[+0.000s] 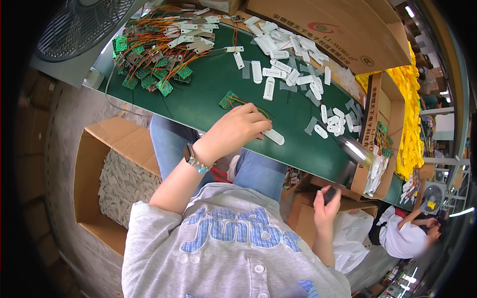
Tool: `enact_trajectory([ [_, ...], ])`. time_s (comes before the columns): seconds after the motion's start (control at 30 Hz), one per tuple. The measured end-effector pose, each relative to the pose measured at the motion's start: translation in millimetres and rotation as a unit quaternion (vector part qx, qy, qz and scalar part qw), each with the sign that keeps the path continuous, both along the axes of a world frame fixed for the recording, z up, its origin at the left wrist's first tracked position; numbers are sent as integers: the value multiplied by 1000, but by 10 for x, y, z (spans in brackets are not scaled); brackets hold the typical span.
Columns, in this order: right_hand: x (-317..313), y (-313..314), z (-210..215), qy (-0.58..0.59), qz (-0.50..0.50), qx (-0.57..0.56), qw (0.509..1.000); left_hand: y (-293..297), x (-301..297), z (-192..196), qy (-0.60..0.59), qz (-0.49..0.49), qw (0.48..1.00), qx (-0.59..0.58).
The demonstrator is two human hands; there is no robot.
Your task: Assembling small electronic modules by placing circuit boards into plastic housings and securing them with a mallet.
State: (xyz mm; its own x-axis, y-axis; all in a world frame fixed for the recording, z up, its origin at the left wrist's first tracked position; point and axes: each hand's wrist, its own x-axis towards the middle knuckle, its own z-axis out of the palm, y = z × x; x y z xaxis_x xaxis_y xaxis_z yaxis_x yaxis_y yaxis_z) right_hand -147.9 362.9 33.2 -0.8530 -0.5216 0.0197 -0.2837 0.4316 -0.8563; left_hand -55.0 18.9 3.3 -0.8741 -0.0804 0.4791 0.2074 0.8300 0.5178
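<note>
My left hand (239, 124) is over the green table near its front edge, fingers closed on a slim white plastic case (274, 136). Thin red and yellow wires run from under the hand to a small green circuit board (229, 100) lying just beyond it. My right hand (326, 206) is off the table's front edge at the right, wrapped round the black grip of a hammer (355, 150). Its shiny head is raised and smeared by motion. White case parts (269, 88) and small clear plastic pieces (313, 125) are scattered beyond my hands.
Wired circuit boards (159, 69) are heaped at the back left, near a fan (82, 25). Cardboard boxes stand behind and at the right (380, 102). An open carton (117, 131) of pale parts is at lower left. Another person (402, 231) sits at far right.
</note>
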Motion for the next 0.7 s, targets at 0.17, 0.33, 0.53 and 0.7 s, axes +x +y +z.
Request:
enact_trajectory([
  [0.17,78,-177,10,120,72,86,986,9,11,16,-3,9,1000,1],
  [0.33,107,-213,-2,85,118,151,978,20,13,34,5,11,1000,5],
  [0.53,5,-234,-73,173,180,216,944,19,20,40,6,15,1000,4],
  [0.7,106,-333,121,141,98,124,977,35,45,60,-19,47,994,99],
])
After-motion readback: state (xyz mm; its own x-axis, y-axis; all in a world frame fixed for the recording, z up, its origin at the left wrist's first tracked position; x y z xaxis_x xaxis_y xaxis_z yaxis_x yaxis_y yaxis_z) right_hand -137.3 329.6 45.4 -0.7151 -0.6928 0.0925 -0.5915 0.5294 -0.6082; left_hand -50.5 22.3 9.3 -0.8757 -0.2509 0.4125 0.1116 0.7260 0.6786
